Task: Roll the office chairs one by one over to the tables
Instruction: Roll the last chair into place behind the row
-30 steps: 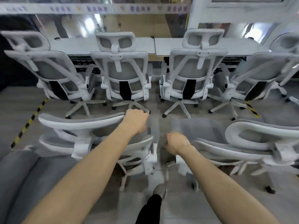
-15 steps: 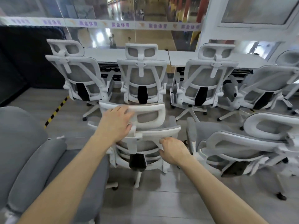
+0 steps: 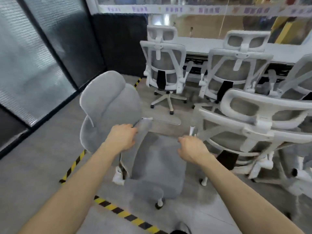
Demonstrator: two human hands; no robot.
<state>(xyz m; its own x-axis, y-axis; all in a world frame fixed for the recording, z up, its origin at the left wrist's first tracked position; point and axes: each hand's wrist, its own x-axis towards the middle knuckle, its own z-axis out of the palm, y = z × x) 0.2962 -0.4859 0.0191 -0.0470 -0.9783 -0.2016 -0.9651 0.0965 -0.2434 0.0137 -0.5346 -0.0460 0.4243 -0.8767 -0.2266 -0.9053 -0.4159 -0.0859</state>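
Grey chair [image 3: 152,162], backrest leftward

Purple characters printed in repeating groups along a pale banner strip [image 3: 202,10] across the glass wall behind the desk [image 3: 202,44], too blurred to read. No other text, label, brand or number legible anywhere on chairs, floor or walls.

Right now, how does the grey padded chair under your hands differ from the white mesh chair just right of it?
The grey padded chair has a solid fabric back; the white mesh chair has see-through mesh in a white frame. The grey padded chair's seat faces the camera; the white mesh chair shows its back. The left hand touches the grey padded chair; no hand touches the white mesh chair. Both stand on castors.
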